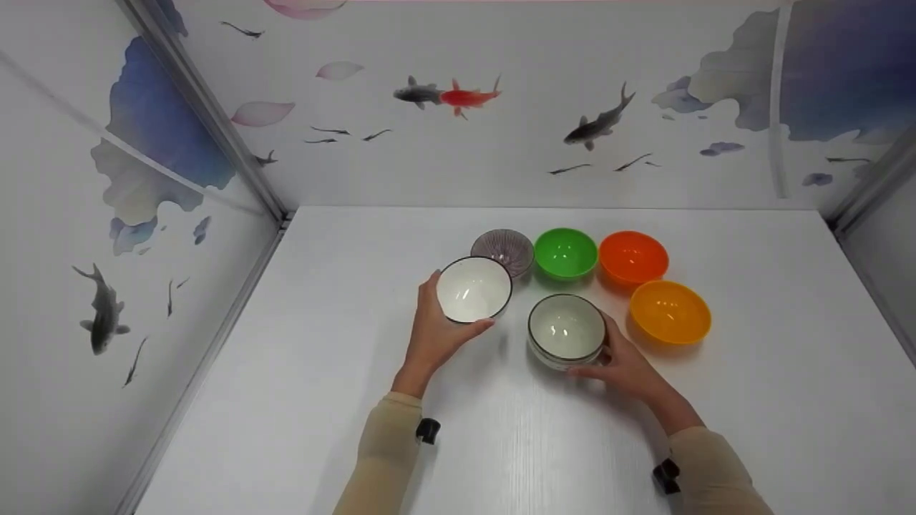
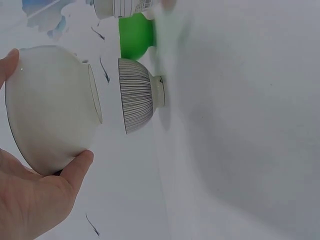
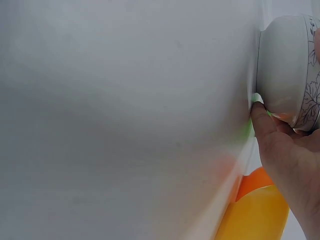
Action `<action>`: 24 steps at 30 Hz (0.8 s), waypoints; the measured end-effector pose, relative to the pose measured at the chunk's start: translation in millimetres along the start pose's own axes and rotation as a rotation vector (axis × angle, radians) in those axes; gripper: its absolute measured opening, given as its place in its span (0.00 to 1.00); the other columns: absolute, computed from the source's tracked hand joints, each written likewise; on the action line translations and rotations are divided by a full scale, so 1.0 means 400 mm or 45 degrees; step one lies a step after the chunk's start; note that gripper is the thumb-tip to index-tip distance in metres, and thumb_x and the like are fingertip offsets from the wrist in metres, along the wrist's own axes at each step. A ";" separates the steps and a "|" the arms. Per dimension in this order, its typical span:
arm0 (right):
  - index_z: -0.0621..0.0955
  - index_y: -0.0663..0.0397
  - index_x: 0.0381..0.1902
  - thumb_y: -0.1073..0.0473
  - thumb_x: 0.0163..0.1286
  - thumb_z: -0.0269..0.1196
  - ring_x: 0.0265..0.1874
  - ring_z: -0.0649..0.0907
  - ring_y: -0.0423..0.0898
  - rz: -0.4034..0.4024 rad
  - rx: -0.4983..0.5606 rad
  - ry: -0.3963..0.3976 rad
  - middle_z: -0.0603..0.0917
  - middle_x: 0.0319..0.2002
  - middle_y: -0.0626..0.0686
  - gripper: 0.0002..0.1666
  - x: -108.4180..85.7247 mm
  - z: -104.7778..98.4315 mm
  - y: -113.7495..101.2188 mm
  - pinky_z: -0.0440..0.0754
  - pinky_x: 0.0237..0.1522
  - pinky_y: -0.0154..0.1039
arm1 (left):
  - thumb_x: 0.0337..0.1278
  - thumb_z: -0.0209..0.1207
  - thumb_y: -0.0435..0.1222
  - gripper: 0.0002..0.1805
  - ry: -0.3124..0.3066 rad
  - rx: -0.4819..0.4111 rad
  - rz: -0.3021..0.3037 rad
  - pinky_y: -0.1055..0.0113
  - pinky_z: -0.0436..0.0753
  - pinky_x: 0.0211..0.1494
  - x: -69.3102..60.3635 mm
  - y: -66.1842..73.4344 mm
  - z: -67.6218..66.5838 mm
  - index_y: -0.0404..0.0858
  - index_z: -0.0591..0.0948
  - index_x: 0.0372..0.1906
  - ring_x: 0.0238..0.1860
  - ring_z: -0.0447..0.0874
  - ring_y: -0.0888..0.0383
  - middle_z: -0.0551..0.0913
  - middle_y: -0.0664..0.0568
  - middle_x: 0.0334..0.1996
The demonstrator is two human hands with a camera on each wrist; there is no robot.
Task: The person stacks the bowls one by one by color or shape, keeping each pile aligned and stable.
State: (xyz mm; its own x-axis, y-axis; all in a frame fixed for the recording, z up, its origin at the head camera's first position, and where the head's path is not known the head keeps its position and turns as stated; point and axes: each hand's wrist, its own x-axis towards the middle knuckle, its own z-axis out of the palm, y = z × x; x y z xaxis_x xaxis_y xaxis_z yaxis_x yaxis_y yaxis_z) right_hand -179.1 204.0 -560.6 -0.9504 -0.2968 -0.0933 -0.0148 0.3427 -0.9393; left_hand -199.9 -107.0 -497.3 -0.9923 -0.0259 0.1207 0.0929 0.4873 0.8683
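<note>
A white bowl with a dark rim is held up by the left hand, thumb and fingers on opposite sides of it. In the left wrist view this bowl hangs clear of the table beside a striped bowl. To its right, a stack of whitish bowls is gripped at its right side by the right hand. The right wrist view shows the right hand with fingers low against the stack, where a floral pattern runs round one bowl.
Behind the hands stand a purplish ribbed bowl, a green bowl and a red-orange bowl. A yellow-orange bowl is right of the stack. Fish-patterned walls border the white table.
</note>
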 end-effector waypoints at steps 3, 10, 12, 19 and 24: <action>0.47 0.52 0.80 0.53 0.53 0.78 0.74 0.62 0.64 0.001 0.005 -0.001 0.56 0.78 0.61 0.68 0.001 -0.001 0.001 0.62 0.74 0.63 | 0.36 0.79 0.51 0.65 -0.005 0.003 0.006 0.48 0.72 0.72 -0.002 0.005 0.001 0.36 0.53 0.77 0.72 0.66 0.45 0.63 0.42 0.71; 0.47 0.51 0.80 0.54 0.52 0.79 0.75 0.61 0.64 0.018 0.017 0.007 0.56 0.78 0.61 0.69 0.004 0.000 0.002 0.61 0.75 0.62 | 0.35 0.80 0.50 0.65 -0.017 0.006 0.026 0.48 0.72 0.73 -0.009 0.016 0.003 0.36 0.53 0.77 0.72 0.66 0.45 0.63 0.43 0.71; 0.47 0.51 0.80 0.54 0.52 0.78 0.75 0.61 0.65 0.019 0.019 0.008 0.56 0.78 0.61 0.69 0.004 0.000 0.002 0.61 0.75 0.62 | 0.35 0.80 0.51 0.66 -0.020 0.007 0.030 0.48 0.72 0.73 -0.011 0.017 0.004 0.36 0.53 0.78 0.72 0.66 0.46 0.63 0.43 0.71; 0.47 0.51 0.80 0.53 0.53 0.78 0.75 0.61 0.64 0.000 0.011 0.008 0.55 0.78 0.60 0.68 0.005 0.002 0.004 0.61 0.75 0.63 | 0.35 0.79 0.51 0.65 -0.019 -0.004 0.064 0.47 0.73 0.72 -0.015 0.026 0.007 0.36 0.54 0.77 0.72 0.66 0.45 0.64 0.42 0.71; 0.48 0.51 0.80 0.55 0.53 0.78 0.75 0.61 0.63 -0.004 0.004 0.008 0.56 0.78 0.60 0.67 0.003 0.002 0.000 0.61 0.75 0.62 | 0.36 0.79 0.51 0.65 -0.033 0.006 0.075 0.48 0.73 0.72 -0.016 0.033 0.009 0.35 0.53 0.77 0.71 0.67 0.45 0.64 0.41 0.70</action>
State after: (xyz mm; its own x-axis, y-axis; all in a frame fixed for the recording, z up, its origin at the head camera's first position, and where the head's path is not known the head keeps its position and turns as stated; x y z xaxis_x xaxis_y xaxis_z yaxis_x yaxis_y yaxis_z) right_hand -179.9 203.1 -560.7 -0.9523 -0.2921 -0.0883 -0.0168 0.3391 -0.9406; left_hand -192.7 -97.3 -488.1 -0.9869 0.0253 0.1593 0.1510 0.4916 0.8576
